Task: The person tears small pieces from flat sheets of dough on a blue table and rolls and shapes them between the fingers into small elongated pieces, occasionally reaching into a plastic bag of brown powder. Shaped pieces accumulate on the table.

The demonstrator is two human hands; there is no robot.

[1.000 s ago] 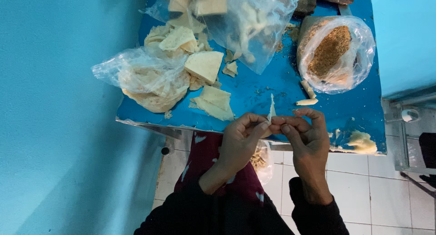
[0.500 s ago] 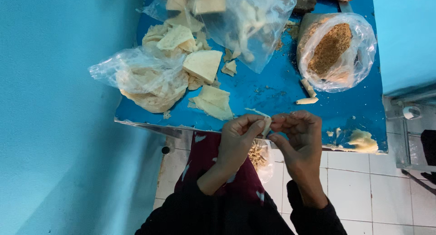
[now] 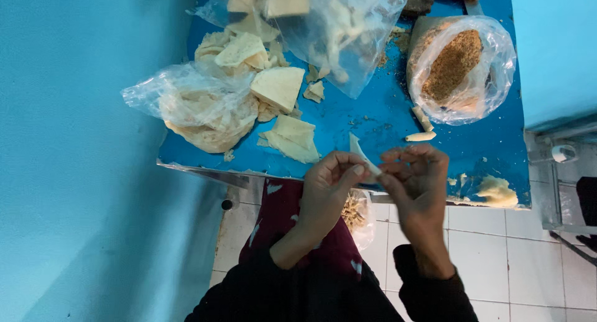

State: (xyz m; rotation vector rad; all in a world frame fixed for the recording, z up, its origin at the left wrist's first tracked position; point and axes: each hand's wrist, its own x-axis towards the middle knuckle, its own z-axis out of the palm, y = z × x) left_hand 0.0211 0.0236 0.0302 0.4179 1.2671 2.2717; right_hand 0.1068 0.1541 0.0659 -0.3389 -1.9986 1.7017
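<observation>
Because the pastry strip (image 3: 360, 155) looks thin, soft and tearable, your left hand (image 3: 326, 188) and right hand (image 3: 415, 173) pinch it lightly over the counter (image 3: 373, 120) edge; grip near its ends.

Three clear plastic bags lie on the blue worktop (image 3: 373, 120). A crumpled bag of pale dough sheets (image 3: 193, 107) sits at the left edge. A larger bag of pale strips (image 3: 348, 30) lies at the top centre. A round bag of brown crumbs (image 3: 463, 67) sits on the right. A fourth small clear bag (image 3: 359, 216) hangs below the worktop's near edge.
</observation>
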